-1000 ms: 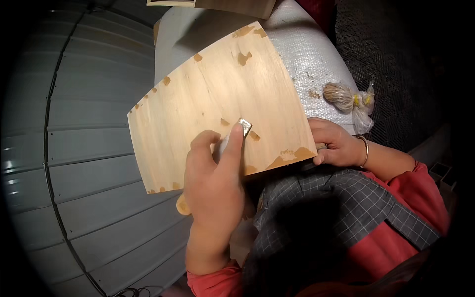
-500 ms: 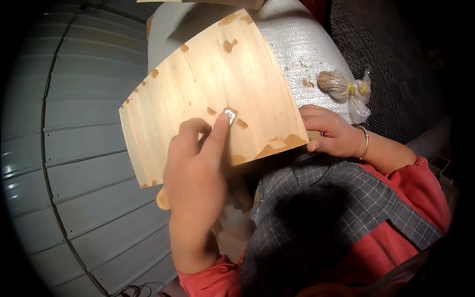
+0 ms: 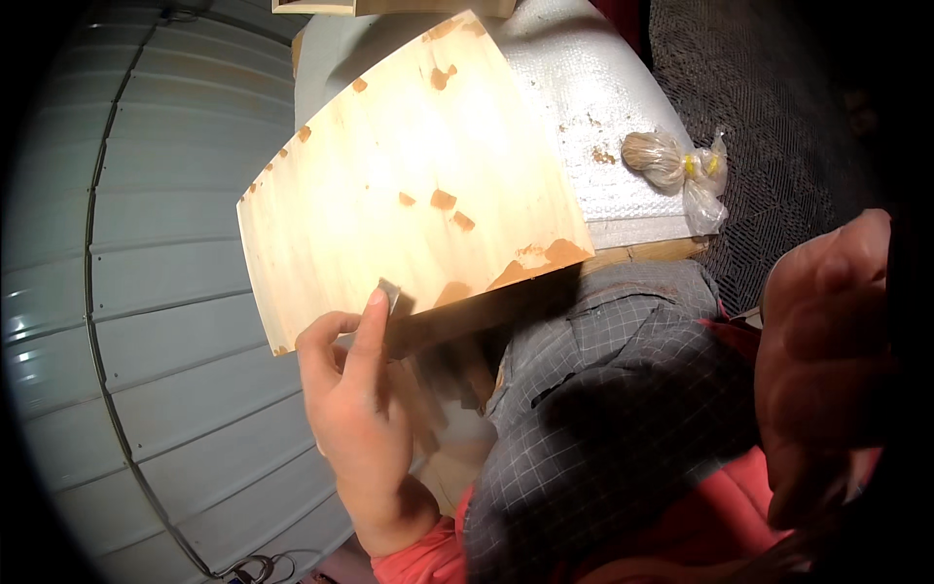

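A pale curved wooden panel point(image 3: 341, 234) with several brown filler patches along its edges and middle lies over a white woven sack. My left hand point(image 3: 360, 389) is at the panel's near edge, closed around what looks like a putty knife point(image 3: 390, 295). Only its small grey metal blade shows clearly, under the index fingertip; most of the handle is hidden in the hand. My right hand point(image 3: 827, 360) is raised at the far right, off the panel and close to the view. Shadow hides how its fingers are set.
On the white sack point(image 3: 569, 88) lies a tied clear plastic bag point(image 3: 654, 161) holding a brown lump, with crumbs beside it. Another wooden piece point(image 3: 418, 8) sits at the top edge. Grey metal sheeting point(image 3: 185, 243) fills the left; a dark textured mat point(image 3: 744, 88) lies right.
My left hand drew the blade from the middle patch toward the near edge. My right hand let go of the panel's right corner and rose to the right. The panel shifted slightly away.
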Motion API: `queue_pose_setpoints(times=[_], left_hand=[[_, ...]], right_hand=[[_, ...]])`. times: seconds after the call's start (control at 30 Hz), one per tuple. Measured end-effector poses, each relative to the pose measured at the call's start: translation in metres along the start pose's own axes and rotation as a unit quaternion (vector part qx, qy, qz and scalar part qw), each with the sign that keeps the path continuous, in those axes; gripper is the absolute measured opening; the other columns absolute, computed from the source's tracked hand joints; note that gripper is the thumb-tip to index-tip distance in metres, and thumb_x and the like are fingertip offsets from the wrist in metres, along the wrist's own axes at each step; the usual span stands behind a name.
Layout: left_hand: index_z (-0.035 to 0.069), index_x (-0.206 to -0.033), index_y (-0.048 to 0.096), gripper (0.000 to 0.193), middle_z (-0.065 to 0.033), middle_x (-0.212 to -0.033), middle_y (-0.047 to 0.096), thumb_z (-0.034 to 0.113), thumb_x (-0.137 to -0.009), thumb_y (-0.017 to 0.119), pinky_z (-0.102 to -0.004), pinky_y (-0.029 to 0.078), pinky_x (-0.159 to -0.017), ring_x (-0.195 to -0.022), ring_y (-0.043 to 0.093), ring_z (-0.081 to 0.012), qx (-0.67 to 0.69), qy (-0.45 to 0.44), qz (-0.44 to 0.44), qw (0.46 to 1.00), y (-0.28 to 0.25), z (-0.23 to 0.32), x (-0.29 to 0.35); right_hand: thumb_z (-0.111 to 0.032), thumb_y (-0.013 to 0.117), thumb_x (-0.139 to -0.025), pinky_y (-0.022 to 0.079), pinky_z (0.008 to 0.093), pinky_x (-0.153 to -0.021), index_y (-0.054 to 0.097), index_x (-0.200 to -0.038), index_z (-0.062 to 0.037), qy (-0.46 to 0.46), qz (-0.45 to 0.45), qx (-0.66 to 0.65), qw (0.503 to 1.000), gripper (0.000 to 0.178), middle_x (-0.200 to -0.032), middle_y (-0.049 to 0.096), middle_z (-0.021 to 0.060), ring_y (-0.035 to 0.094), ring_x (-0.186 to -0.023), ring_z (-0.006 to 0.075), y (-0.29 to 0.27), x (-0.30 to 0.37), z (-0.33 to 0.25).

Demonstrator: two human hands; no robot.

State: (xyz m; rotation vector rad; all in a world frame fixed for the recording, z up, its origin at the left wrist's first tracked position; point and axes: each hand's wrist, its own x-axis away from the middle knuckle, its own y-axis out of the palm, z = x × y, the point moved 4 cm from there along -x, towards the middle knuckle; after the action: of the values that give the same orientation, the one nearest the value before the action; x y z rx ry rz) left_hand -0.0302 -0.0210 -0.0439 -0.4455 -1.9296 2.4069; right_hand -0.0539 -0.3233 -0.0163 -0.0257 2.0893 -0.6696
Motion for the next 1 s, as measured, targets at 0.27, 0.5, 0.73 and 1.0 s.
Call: queue_pose_setpoints(times=[0.27,0.5,0.73,1.0], left_hand=[[0.013,-0.123,0.070,0.062,-0.0107,-0.110,0.058,-0.017,-0.070,0.057,-0.0355,0.050,-0.070,-0.079,0.057,-0.0249,-0.041,-0.031,0.045,0.998,-0.002,-0.023,0.007],[0.014,-0.121,0.071,0.053,-0.0085,-0.106,0.059,-0.012,-0.076,0.058,-0.0381,0.050,-0.076,-0.087,0.059,-0.0288,-0.066,-0.033,0.047,0.996,0.007,-0.031,-0.012],[0.014,-0.122,0.070,0.039,-0.0069,-0.106,0.058,0.000,-0.086,0.060,-0.0388,0.053,-0.076,-0.093,0.061,-0.0277,-0.075,-0.024,0.037,0.996,0.020,-0.020,-0.051],[0.013,-0.127,0.066,0.043,-0.0083,-0.107,0.058,0.001,-0.086,0.058,-0.0391,0.052,-0.076,-0.089,0.058,-0.0286,-0.109,0.025,-0.002,0.994,0.023,-0.026,-0.072]], right_hand=[[-0.022,0.046,-0.099,0.046,0.0363,-0.074,0.055,-0.095,-0.0065,-0.044,0.042,-0.116,0.991,0.019,-0.097,0.061,0.0121,0.055,-0.081,0.0198,0.054,0.011,0.037],[-0.011,0.047,-0.103,0.047,0.0321,-0.078,0.056,-0.101,-0.0021,0.155,0.007,-0.167,0.974,0.013,-0.100,0.062,0.0147,0.057,-0.084,0.0192,0.078,0.066,0.074],[-0.013,0.054,-0.101,0.045,0.0295,-0.072,0.051,-0.081,-0.0031,0.270,-0.045,-0.191,0.943,0.023,-0.092,0.063,0.0102,0.055,-0.077,0.0166,0.093,0.087,0.094],[-0.019,0.054,-0.102,0.046,0.0299,-0.069,0.050,-0.073,-0.0029,0.305,-0.069,-0.219,0.924,0.033,-0.093,0.063,0.0108,0.055,-0.075,0.0174,0.098,0.078,0.104]])
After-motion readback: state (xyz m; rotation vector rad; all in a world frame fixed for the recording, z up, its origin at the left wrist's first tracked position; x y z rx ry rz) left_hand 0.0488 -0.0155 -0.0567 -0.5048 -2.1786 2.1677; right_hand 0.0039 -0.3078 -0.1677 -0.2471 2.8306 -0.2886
